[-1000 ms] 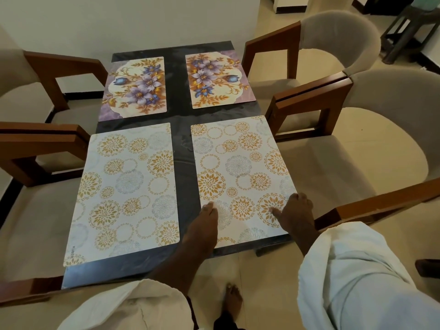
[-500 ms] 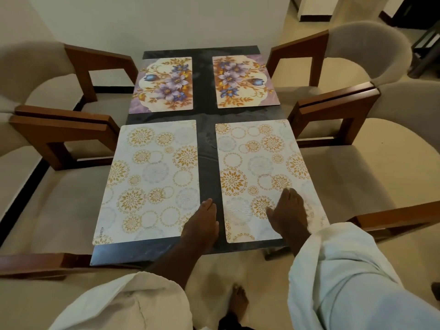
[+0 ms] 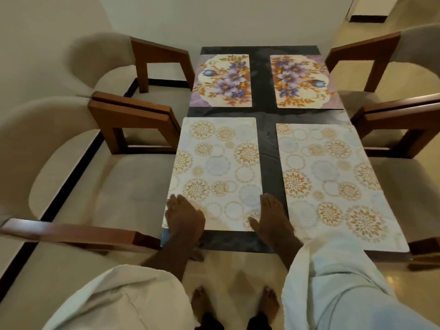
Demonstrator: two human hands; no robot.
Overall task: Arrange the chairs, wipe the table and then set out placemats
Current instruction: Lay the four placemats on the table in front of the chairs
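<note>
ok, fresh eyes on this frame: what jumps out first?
Four mats cover the dark table: two floral placemats at the far end and two gold-circle placemats nearer. The left hand and right hand rest flat at the near corners of the near-left placemat. Beige chairs with wooden arms flank both sides.

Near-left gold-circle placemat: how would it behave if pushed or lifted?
The near-left placemat lies flat with crisp straight edges, so it is probably thin, light and semi-stiff, flexing rather than draping if lifted. On the glossy dark table it likely slides easily; flat pressure from the left hand and right hand should shift it.
</note>
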